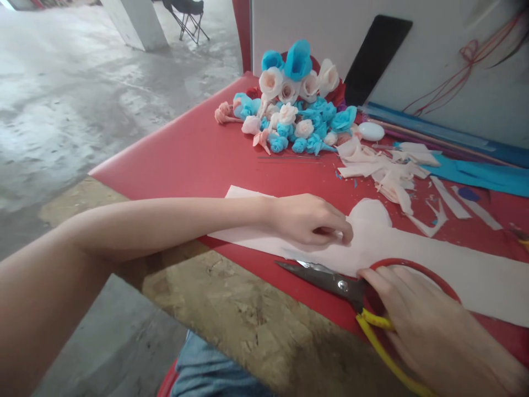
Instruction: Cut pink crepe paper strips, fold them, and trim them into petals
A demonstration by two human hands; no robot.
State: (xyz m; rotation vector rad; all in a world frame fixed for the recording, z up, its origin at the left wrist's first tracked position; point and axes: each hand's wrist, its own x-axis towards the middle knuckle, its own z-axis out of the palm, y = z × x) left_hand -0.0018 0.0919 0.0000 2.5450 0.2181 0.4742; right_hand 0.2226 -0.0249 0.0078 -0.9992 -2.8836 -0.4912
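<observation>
A long strip of pale pink crepe paper [446, 256] runs across the front of the red-covered table. My left hand [312, 218] rests on it with curled fingers, the fingertips pinched at the paper. Right of those fingertips, a rounded petal-shaped pale piece [370, 214] lies on the strip. My right hand [425, 320] grips a pair of scissors [342, 285] with one red and one yellow handle. Their blades, slightly apart, point left along the strip's near edge, below my left hand. Some of the right hand's fingers are hidden.
Behind the strip are blue, white and peach paper flowers [289, 118]. Pale paper scraps [388, 168], a blue paper strip [475, 173] and a white oval object [371, 131] lie to the right. Thin wires [289, 158] lie before the flowers. A bare board edge [231, 298] shows nearest me.
</observation>
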